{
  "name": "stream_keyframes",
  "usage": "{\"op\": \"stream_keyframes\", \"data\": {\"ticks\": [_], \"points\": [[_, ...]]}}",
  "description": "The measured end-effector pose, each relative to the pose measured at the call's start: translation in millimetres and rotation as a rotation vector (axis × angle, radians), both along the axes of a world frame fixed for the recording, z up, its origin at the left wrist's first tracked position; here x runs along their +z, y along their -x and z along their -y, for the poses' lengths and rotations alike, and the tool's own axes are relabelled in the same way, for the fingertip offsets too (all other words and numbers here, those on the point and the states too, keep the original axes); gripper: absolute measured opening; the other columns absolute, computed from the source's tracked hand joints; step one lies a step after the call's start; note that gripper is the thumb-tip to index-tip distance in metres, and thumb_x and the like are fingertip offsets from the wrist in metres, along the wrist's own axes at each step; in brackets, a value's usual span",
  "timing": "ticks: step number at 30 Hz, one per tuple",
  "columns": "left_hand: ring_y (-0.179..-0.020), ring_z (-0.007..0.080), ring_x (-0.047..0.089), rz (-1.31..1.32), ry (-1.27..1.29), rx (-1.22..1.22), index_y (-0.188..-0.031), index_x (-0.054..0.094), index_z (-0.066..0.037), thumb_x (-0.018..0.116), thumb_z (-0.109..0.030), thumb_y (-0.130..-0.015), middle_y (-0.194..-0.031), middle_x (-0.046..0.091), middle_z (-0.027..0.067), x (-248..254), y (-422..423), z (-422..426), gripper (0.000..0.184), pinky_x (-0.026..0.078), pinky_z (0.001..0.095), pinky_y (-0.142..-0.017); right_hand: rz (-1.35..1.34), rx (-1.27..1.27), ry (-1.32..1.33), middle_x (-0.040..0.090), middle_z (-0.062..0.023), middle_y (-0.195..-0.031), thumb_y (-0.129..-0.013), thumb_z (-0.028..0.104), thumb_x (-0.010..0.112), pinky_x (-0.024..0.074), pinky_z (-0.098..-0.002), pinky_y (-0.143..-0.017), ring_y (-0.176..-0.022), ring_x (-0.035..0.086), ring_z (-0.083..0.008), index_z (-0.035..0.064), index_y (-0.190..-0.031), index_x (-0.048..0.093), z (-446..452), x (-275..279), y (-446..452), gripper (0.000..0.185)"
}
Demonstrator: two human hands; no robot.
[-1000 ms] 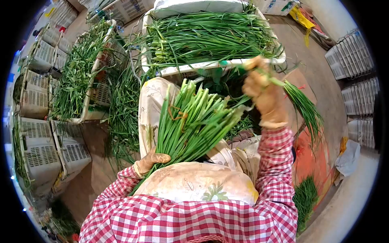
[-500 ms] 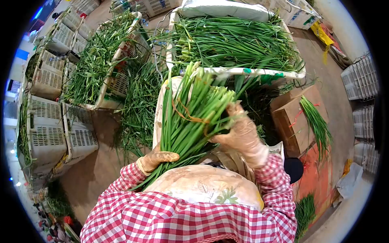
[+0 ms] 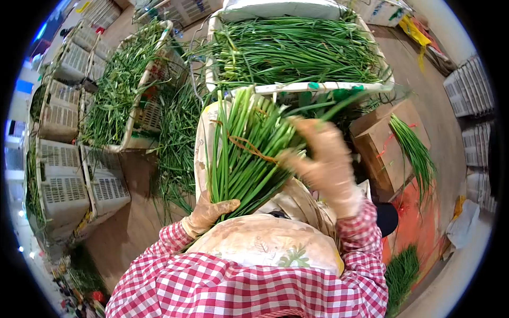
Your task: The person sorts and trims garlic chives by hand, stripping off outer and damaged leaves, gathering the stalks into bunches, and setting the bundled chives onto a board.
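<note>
My gloved left hand is wrapped round the lower part of a thick bunch of garlic chives, holding it tilted over my lap. The pale cut ends point up and away from me. An orange-brown band lies across the bunch. My gloved right hand is at the bunch's right side, smeared by motion, so its grip is unclear. By its fingertips a blurred green leaf sticks out to the upper right.
Ahead stands a white crate full of chives. Another crate heaped with leaves is on the left, with loose leaves on the floor beside it. To the right, a banded chive bunch rests on a cardboard box.
My right hand has moved slightly up and outward along the bunch's right side and is blurred. My left hand still holds the bunch, which shifts little. The view has shifted slightly.
</note>
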State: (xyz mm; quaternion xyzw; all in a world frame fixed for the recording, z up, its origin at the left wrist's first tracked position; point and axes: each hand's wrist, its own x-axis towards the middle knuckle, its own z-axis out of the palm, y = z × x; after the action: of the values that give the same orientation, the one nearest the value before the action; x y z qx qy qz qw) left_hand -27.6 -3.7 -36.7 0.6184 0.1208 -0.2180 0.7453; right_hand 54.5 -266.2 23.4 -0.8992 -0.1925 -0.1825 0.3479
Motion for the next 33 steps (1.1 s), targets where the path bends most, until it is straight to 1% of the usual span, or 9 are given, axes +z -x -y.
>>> {"op": "stream_keyframes", "data": {"ticks": [4,8,15,19,22,24,27,29,33], "points": [[-0.100,0.0120,0.053,-0.064,0.048,-0.100,-0.131,0.042,-0.003,0.073,-0.005,-0.075,-0.117,0.054,0.0049,7.4,1.1,3.6,0.064,0.044,0.0268,-0.088,-0.153,0.131,-0.057,0.063,-0.0089,-0.102,-0.076,0.019,0.072,0.0489,-0.0321,-0.076,-0.085,0.060,-0.0215,0.0032,-0.100,0.062,-34.6,-37.0,16.7,0.031],[-0.081,0.0162,0.066,-0.103,0.145,0.010,-0.117,0.051,0.000,0.068,-0.011,-0.080,-0.093,0.066,0.0070,-40.2,13.5,-33.2,0.042,0.055,0.0259,-0.077,-1.265,0.417,-1.006,0.063,-0.0056,-0.078,-0.087,0.024,0.061,0.0458,-0.0211,-0.057,-0.064,0.057,-0.0092,-0.0011,-0.095,0.060,3.6,-1.6,20.2,0.026],[-0.090,0.0146,0.064,-0.156,0.330,0.039,-0.112,0.054,0.001,0.066,-0.011,-0.083,-0.103,0.064,0.0107,-50.5,12.2,-37.8,0.034,0.053,0.0252,-0.080,-0.019,0.027,-0.993,0.056,-0.0094,-0.099,-0.083,0.014,0.061,0.0464,-0.0163,-0.053,-0.078,0.056,-0.0075,-0.0018,-0.112,0.051,119.4,-20.0,40.8,0.034],[-0.096,0.0165,0.062,-0.064,0.278,-0.028,-0.120,0.051,0.000,0.063,-0.013,-0.085,-0.108,0.063,0.0118,-127.1,26.9,-66.0,0.039,0.052,0.0280,-0.083,0.565,-0.295,-0.011,0.054,-0.0094,-0.110,-0.083,0.005,0.057,0.0465,-0.0167,-0.062,-0.086,0.054,-0.0068,-0.0025,-0.117,0.050,154.6,-11.4,39.9,0.035],[-0.095,0.0177,0.062,-0.035,0.280,-0.043,-0.121,0.050,0.001,0.065,-0.014,-0.084,-0.106,0.064,0.0123,-109.2,22.7,-62.2,0.043,0.052,0.0292,-0.084,-0.086,-0.591,-0.163,0.058,-0.0041,-0.106,-0.086,0.004,0.053,0.0485,-0.0293,-0.071,-0.083,0.056,-0.0161,0.0021,-0.116,0.053,123.6,-21.6,29.0,0.030],[-0.095,0.0185,0.062,0.010,0.237,-0.073,-0.122,0.049,0.001,0.066,-0.015,-0.083,-0.105,0.064,0.0126,-127.7,27.4,-71.1,0.046,0.051,0.0299,-0.084,-0.896,-0.643,0.281,0.061,-0.0187,-0.107,-0.084,0.029,0.059,0.0483,-0.0349,-0.080,-0.090,0.060,-0.0306,0.0032,-0.120,0.052,115.8,-77.4,-4.0,0.045],[-0.092,0.0182,0.063,0.052,0.150,-0.066,-0.121,0.049,0.000,0.068,-0.014,-0.082,-0.101,0.065,0.0119,-103.5,27.9,-60.9,0.046,0.052,0.0294,-0.082,-0.854,-0.344,0.299,0.060,-0.0179,-0.115,-0.086,0.042,0.057,0.0513,-0.0367,-0.082,-0.101,0.062,-0.0263,0.0103,-0.130,0.048,81.1,-87.8,9.1,0.055],[-0.085,0.0141,0.063,-0.128,0.118,0.115,-0.115,0.053,-0.002,0.071,-0.010,-0.079,-0.095,0.065,0.0074,-27.0,19.5,-23.1,0.042,0.053,0.0264,-0.078,-0.664,-0.109,-0.800,0.067,-0.0097,-0.093,-0.087,0.029,0.063,0.0504,-0.0217,-0.058,-0.072,0.066,-0.0120,0.0088,-0.114,0.062,44.3,-59.0,18.2,0.034],[-0.077,0.0086,0.058,0.043,0.051,-0.060,-0.112,0.057,-0.002,0.074,-0.009,-0.077,-0.094,0.064,0.0017,-9.6,8.9,-7.7,0.040,0.048,0.0223,-0.068,-0.329,-0.072,-0.294,0.055,-0.0019,-0.061,-0.083,0.028,0.067,0.0459,-0.0248,-0.051,-0.054,0.054,-0.0098,0.0069,-0.101,0.063,-1.4,-5.0,18.8,0.029]]}}
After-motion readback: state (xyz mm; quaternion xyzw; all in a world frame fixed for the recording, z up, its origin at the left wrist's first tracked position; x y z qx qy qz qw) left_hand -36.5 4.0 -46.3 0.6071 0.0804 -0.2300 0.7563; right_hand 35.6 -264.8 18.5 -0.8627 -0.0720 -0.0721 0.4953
